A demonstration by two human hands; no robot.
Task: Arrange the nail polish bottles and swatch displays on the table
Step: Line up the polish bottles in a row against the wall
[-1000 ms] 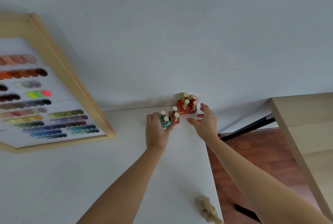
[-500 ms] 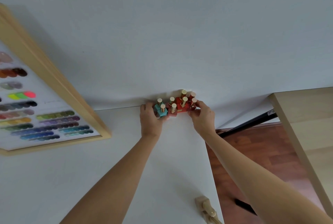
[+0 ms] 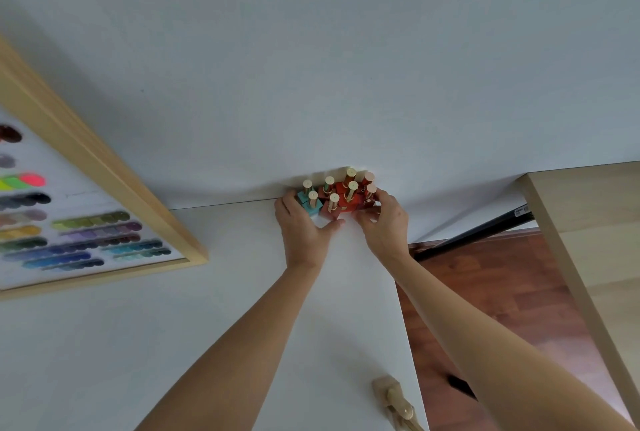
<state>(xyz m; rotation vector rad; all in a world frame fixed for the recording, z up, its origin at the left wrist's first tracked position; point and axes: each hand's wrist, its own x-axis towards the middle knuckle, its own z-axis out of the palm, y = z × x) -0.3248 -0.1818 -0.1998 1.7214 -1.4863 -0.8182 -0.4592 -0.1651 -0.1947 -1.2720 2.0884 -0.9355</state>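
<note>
Several nail polish bottles (image 3: 341,196) with gold caps stand bunched at the far right corner of the white table (image 3: 173,326), against the wall; teal ones on the left, red ones on the right. My left hand (image 3: 304,228) cups the teal and dark red bottles from the left and front, thumb under the group. My right hand (image 3: 382,222) presses its curled fingers against the red bottles from the right. A wood-framed swatch display (image 3: 86,219) with rows of coloured swatches leans at the left.
A beige nail polish bottle (image 3: 394,399) lies on its side near the table's right edge, close to me. To the right, past a gap showing wooden floor (image 3: 485,292), stands a light wooden table (image 3: 595,240). A black bar (image 3: 485,233) runs below.
Both hands closed in on the bottles and pushed the teal and red groups together toward the wall corner. The view shifted, moving the swatch display further left.
</note>
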